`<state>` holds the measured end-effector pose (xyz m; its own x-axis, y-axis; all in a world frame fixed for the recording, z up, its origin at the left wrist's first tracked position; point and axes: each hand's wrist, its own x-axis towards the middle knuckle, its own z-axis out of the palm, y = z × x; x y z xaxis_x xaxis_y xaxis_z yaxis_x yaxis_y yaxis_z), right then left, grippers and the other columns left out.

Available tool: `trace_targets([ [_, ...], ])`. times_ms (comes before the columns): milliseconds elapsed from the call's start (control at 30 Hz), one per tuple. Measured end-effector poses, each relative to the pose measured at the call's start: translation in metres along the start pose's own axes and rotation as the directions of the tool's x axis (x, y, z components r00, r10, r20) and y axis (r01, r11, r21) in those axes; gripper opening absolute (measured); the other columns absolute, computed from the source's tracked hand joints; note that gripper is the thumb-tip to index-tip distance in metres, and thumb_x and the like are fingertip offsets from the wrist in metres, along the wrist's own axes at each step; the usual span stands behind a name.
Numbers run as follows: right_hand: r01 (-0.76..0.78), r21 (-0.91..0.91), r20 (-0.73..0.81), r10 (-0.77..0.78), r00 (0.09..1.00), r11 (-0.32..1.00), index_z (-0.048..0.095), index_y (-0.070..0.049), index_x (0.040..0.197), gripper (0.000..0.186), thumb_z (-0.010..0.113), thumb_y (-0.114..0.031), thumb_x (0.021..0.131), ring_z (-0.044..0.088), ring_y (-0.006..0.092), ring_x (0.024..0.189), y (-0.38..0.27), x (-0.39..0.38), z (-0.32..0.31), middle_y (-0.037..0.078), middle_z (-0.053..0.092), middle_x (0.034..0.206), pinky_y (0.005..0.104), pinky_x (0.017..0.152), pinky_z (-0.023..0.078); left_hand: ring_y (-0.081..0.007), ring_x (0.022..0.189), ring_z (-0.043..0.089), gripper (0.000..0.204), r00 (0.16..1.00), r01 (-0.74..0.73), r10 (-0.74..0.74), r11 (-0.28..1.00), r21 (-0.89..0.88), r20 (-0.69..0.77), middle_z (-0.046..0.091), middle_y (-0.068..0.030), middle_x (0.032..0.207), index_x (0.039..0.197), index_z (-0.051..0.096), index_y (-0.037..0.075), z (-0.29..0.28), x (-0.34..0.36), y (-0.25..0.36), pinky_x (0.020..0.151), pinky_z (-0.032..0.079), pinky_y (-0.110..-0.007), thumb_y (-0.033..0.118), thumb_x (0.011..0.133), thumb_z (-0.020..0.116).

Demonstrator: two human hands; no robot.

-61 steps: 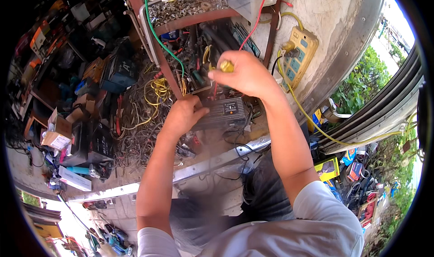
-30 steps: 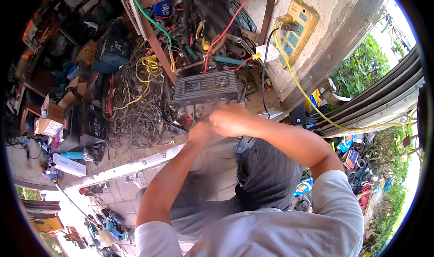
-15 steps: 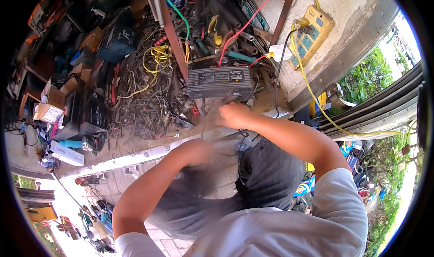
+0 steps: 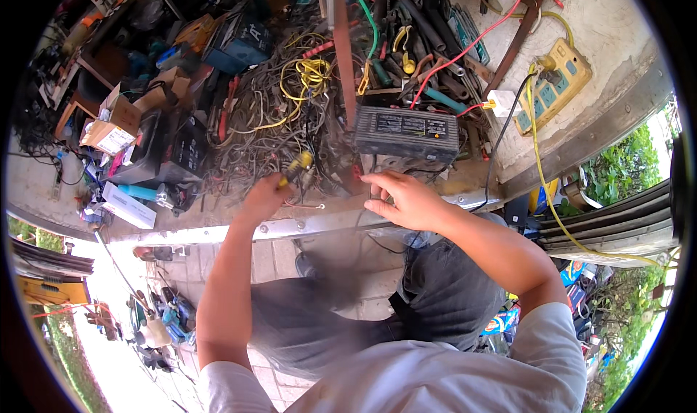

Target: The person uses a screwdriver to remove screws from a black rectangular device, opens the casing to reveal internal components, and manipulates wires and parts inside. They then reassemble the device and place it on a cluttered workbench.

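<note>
My left hand (image 4: 263, 199) is closed on a screwdriver (image 4: 296, 168) with a yellow-and-black handle, slightly blurred, held above the bench's front edge. My right hand (image 4: 412, 204) is just in front of a dark ribbed power box (image 4: 406, 133), thumb and forefinger apart. A dark cable (image 4: 373, 167) hangs from the box and passes by those fingertips; whether they touch it I cannot tell. Close to the forefinger lies a small red piece (image 4: 356, 172). Between my hands, a thin lead (image 4: 308, 206) with a ring end rests on the bench edge.
Tangled wires (image 4: 265, 137) and a yellow cable coil (image 4: 312, 79) cover the left of the bench. Pliers (image 4: 404, 46) and other hand tools lie behind the box. A yellow power strip (image 4: 555, 86) with a white plug (image 4: 501, 103) is at right. Black batteries (image 4: 185, 155) stand at left.
My left hand has risen from above my lap to the bench, and the screwdriver now shows in it. My right hand stays before the box, fingers more spread. The view has shifted left.
</note>
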<state>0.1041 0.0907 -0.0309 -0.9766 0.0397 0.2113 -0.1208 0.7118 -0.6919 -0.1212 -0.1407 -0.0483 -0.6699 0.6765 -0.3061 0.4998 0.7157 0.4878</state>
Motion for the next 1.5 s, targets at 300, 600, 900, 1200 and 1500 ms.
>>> trace_targets([
  [300, 0.188, -0.246, -0.231, -0.246, 0.941, 0.951, 0.059, -0.006, 0.117, 0.042, 0.072, -0.019, 0.079, 0.061, 0.0307, 0.093, -0.01, 0.004, -0.014, 0.011, 0.06, 0.1, 0.0412, 0.08, 0.05, -0.0433, 0.104, 0.059, 0.047, 0.875, 0.218, -0.198, 0.976, -0.005, -0.442, 0.062, -0.0287, 0.107, 0.126, 0.048, 0.002, 0.03, 0.05, -0.094, 0.089, 0.046, -0.047, 0.026, 0.087, 0.06],
  [600, -0.228, -0.627, -0.29, 0.049, 0.956, 0.745, 0.049, -0.009, 0.134, 0.081, 0.078, -0.045, 0.068, 0.044, 0.0319, 0.122, 0.008, 0.019, -0.085, 0.015, 0.053, 0.123, 0.0505, 0.104, 0.03, -0.0293, 0.113, 0.058, 0.049, 0.942, -0.327, 0.281, 0.892, -0.311, -0.185, 0.061, -0.0198, 0.118, 0.123, 0.056, 0.0, 0.021, 0.026, 0.057, 0.097, 0.045, -0.038, 0.031, 0.087, 0.067],
  [900, -0.222, 0.202, -0.175, 0.258, 0.95, 0.954, 0.049, 0.004, 0.13, 0.073, 0.074, -0.044, 0.08, 0.055, 0.029, 0.116, -0.023, 0.008, -0.081, 0.019, 0.057, 0.125, 0.0365, 0.099, 0.042, -0.0241, 0.12, 0.051, 0.076, 0.857, -0.165, 0.509, 0.42, -0.892, 0.081, 0.054, -0.0123, 0.127, 0.138, 0.036, -0.003, 0.023, -0.01, 0.116, 0.103, 0.039, -0.039, 0.041, 0.086, 0.071],
  [1200, -0.325, 0.721, 0.26, 0.196, 0.946, 0.612, 0.045, 0.005, 0.13, 0.066, 0.074, -0.025, 0.079, 0.056, 0.0218, 0.11, -0.062, -0.013, -0.022, 0.015, 0.058, 0.12, 0.0366, 0.096, 0.044, -0.0197, 0.114, 0.051, 0.07, 0.972, 0.047, 0.226, 0.096, -0.994, 0.068, 0.052, -0.0106, 0.123, 0.136, 0.035, 0.001, 0.026, -0.086, 0.142, 0.1, 0.042, -0.038, 0.012, 0.078, 0.073],
  [1500, -0.296, 0.666, 0.156, 0.26, 0.953, 0.685, 0.044, 0.006, 0.127, 0.064, 0.073, -0.022, 0.077, 0.057, 0.0242, 0.108, -0.061, -0.024, -0.004, 0.017, 0.057, 0.116, 0.0379, 0.093, 0.046, -0.0199, 0.107, 0.056, 0.069, 0.955, 0.061, 0.249, 0.357, -0.932, 0.159, 0.056, -0.0128, 0.116, 0.13, 0.037, -0.003, 0.035, -0.077, 0.129, 0.093, 0.048, -0.036, 0.014, 0.076, 0.076],
])
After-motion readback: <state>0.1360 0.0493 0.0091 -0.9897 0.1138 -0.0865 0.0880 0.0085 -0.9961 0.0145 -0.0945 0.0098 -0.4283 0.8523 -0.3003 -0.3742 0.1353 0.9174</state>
